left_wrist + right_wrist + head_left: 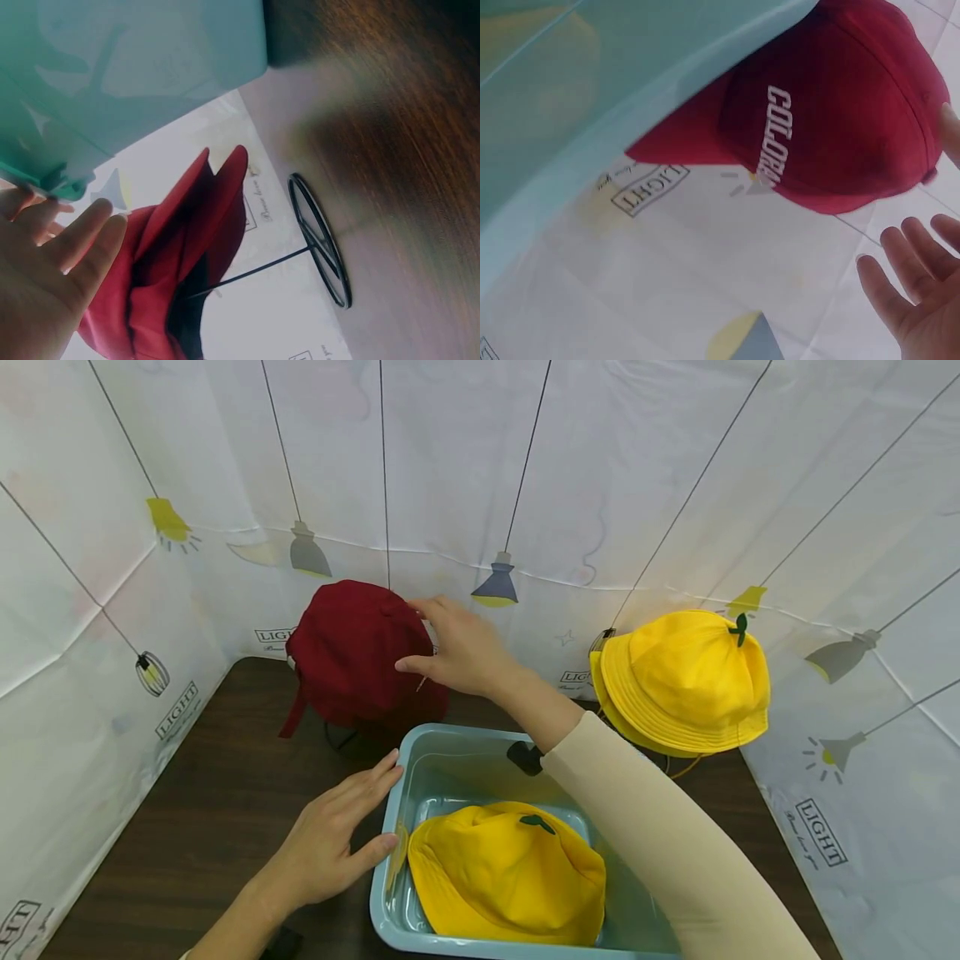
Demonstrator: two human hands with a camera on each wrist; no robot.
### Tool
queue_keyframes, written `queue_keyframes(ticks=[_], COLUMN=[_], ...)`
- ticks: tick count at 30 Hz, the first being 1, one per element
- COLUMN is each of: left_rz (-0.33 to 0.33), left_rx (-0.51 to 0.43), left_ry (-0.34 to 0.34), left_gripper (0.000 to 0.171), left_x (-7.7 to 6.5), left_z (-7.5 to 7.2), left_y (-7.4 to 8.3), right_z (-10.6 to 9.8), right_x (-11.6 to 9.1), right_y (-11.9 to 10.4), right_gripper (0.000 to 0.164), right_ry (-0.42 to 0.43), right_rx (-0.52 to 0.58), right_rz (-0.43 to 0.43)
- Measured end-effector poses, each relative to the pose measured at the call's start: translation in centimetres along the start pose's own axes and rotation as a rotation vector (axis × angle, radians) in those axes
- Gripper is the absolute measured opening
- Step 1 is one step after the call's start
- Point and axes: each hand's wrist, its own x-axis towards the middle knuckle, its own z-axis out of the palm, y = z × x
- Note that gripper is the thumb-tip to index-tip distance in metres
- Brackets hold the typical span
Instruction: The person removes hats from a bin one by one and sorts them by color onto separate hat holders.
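Red baseball caps (360,652) rest on a black wire stand (321,244) at the back left; two brims show in the left wrist view. My right hand (465,647) reaches over the bin to the caps' right side, fingers spread and thumb by the crown. In the right wrist view the white-lettered red cap (840,112) meets the thumb at the frame edge; the other fingers are apart from it. My left hand (330,835) lies at the left rim of a light blue plastic bin (457,732), fingers extended. A yellow bucket hat (510,877) with a green sprout lies inside.
At the back right, yellow bucket hats (682,681) sit on another stand, partly hidden by them. A dark wood table (187,843) lies beneath everything. White cloth walls (450,460) printed with lamps enclose the back and sides.
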Motion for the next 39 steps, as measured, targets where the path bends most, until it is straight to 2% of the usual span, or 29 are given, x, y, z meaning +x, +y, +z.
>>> queue_keyframes(ticks=[24,30,39], left_rz=[-0.002,0.001,0.002], left_rx=[0.004,0.004,0.004], left_ry=[0.0,0.001,-0.001], left_gripper=[0.075,0.076,0.076], left_x=[0.0,0.0,-0.1], left_z=[0.1,0.1,0.0], left_y=[0.1,0.0,-0.1], right_z=[-6.0,-6.4,-6.2], right_x=[-8.0,-10.0,-13.1], right_y=[1.9,2.3,3.0], right_gripper=[0.085,0.088,0.09], right_ry=[0.025,0.003,-0.072], right_rx=[0.006,-0.026,-0.03], right_rz=[-0.093,-0.111,-0.093])
